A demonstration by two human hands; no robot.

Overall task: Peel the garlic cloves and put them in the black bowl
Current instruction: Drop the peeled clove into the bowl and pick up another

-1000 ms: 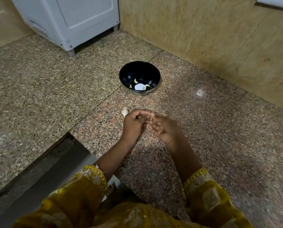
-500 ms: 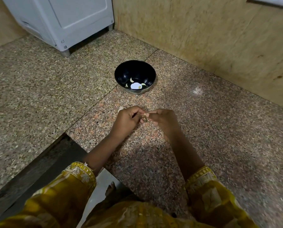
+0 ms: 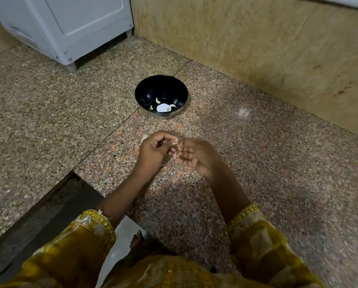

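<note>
Pinches one garlic clove [image 3: 175,144] between left hand [image 3: 153,151] and right hand [image 3: 197,155], both grips curled on it, just above the granite surface [image 3: 257,163]. Cannot tell its long axis: too small. Notes black bowl [image 3: 153,86] straight ahead, slightly leftward, well apart, holding peeled cloves [image 3: 157,100]. Judges left hand marginally nearer.

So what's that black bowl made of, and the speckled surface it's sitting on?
Black bowl: a smooth, glossy finish with faint highlights on the inner wall. It could be plastic, melamine or glazed ceramic; the look doesn't settle which.
Speckled surface: probably polished granite, with pink, grey and black grains, a soft sheen and a thin seam between slabs.
</note>
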